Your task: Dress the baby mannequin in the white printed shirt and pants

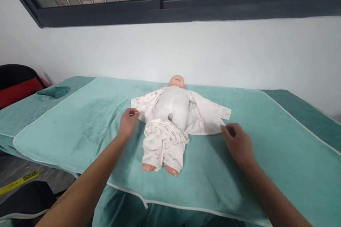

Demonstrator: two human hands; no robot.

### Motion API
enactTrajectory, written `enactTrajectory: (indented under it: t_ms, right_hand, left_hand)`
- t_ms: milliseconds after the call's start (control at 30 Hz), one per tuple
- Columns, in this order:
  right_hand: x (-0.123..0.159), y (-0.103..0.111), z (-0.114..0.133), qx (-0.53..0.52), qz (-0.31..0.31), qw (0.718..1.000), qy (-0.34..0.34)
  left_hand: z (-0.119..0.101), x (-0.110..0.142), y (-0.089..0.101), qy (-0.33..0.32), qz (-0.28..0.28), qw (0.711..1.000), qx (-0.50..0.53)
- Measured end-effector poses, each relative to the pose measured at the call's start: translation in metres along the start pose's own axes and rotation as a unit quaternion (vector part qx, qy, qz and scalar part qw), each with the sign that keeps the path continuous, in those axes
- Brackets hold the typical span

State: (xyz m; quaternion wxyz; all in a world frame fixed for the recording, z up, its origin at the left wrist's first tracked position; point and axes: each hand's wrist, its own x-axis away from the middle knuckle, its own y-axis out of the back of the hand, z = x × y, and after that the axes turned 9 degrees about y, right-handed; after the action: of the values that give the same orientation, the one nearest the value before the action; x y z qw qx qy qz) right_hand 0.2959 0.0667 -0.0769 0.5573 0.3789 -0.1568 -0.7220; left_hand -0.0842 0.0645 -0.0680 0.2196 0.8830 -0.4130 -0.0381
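Note:
A baby doll lies on its back, its head toward the wall and its feet toward me. Its white patterned baby jacket is spread open on both sides, baring the white cloth torso. Patterned baby pants are bunched around the thighs, with the feet showing below. My left hand pinches the jacket's front edge on the left. On the right, my right hand pinches the lower corner of the other front panel, holding it stretched outward.
A green plush blanket with white piping covers the bed under the doll. Behind it are a white wall and a dark window frame. A red and black item stands at the far left; yellow tape marks the floor.

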Motion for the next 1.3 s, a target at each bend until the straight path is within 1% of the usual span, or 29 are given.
enactTrajectory:
  t_ms: [67, 133, 167, 233, 267, 333, 433, 500, 633, 767, 833, 900, 967, 1033, 1100, 1133, 1167, 1200, 1233, 1300]
  right_hand:
    - [0.004, -0.015, 0.023, -0.071, 0.062, 0.993, 0.076]
    - [0.007, -0.031, 0.047, -0.144, 0.133, 0.969, 0.147]
    - [0.008, -0.038, 0.057, -0.166, 0.172, 0.954, 0.181]
    - [0.008, -0.048, 0.071, -0.178, 0.231, 0.925, 0.242]
    - [0.008, -0.050, 0.075, -0.174, 0.246, 0.915, 0.267]
    - [0.009, -0.052, 0.076, -0.172, 0.252, 0.904, 0.301]
    - [0.008, -0.050, 0.070, -0.185, 0.265, 0.893, 0.313]
    - [0.006, -0.047, 0.067, -0.183, 0.294, 0.886, 0.308]
    - [0.000, -0.042, 0.070, -0.155, 0.344, 0.869, 0.322]
    - [-0.003, -0.034, 0.083, -0.123, 0.360, 0.854, 0.355]
    - [-0.002, -0.032, 0.088, -0.092, 0.346, 0.859, 0.365]
    - [0.000, -0.032, 0.091, -0.036, 0.309, 0.878, 0.364]
    - [0.001, -0.037, 0.092, 0.024, 0.257, 0.898, 0.356]
    - [-0.002, -0.045, 0.090, 0.063, 0.190, 0.916, 0.349]
    - [-0.010, -0.056, 0.087, 0.076, 0.121, 0.929, 0.340]
    - [-0.015, -0.061, 0.086, 0.076, 0.093, 0.933, 0.339]
    - [-0.020, -0.066, 0.085, 0.072, 0.076, 0.934, 0.340]
    - [-0.025, -0.071, 0.084, 0.068, 0.070, 0.934, 0.344]
    - [-0.029, -0.076, 0.083, 0.064, 0.072, 0.933, 0.346]
    - [-0.035, -0.083, 0.081, 0.058, 0.091, 0.935, 0.339]
  left_hand:
    - [-0.008, 0.014, -0.005, -0.044, 0.124, 0.991, 0.007]
    - [-0.018, 0.028, -0.005, -0.089, 0.248, 0.965, -0.005]
    - [-0.023, 0.033, -0.002, -0.109, 0.289, 0.951, -0.020]
    - [-0.030, 0.041, 0.007, -0.135, 0.334, 0.931, -0.062]
    - [-0.032, 0.044, 0.013, -0.143, 0.350, 0.922, -0.086]
    - [-0.037, 0.049, 0.026, -0.155, 0.387, 0.899, -0.134]
    - [-0.044, 0.057, 0.038, -0.184, 0.432, 0.861, -0.197]
    - [-0.049, 0.061, 0.040, -0.204, 0.433, 0.846, -0.234]
    - [-0.055, 0.067, 0.032, -0.236, 0.400, 0.833, -0.299]
    - [-0.054, 0.070, 0.023, -0.283, 0.369, 0.819, -0.337]
    - [-0.053, 0.071, 0.020, -0.299, 0.353, 0.823, -0.330]
    - [-0.052, 0.071, 0.017, -0.303, 0.339, 0.833, -0.315]
    - [-0.051, 0.068, 0.011, -0.310, 0.306, 0.847, -0.306]
    - [-0.050, 0.063, 0.003, -0.327, 0.232, 0.866, -0.299]
    - [-0.049, 0.057, -0.008, -0.333, 0.139, 0.891, -0.276]
    - [-0.048, 0.053, -0.013, -0.320, 0.103, 0.906, -0.258]
    - [-0.046, 0.050, -0.017, -0.298, 0.086, 0.920, -0.238]
    - [-0.044, 0.046, -0.021, -0.272, 0.090, 0.934, -0.216]
    - [-0.042, 0.042, -0.023, -0.245, 0.115, 0.943, -0.194]
    - [-0.037, 0.036, -0.024, -0.215, 0.178, 0.947, -0.157]
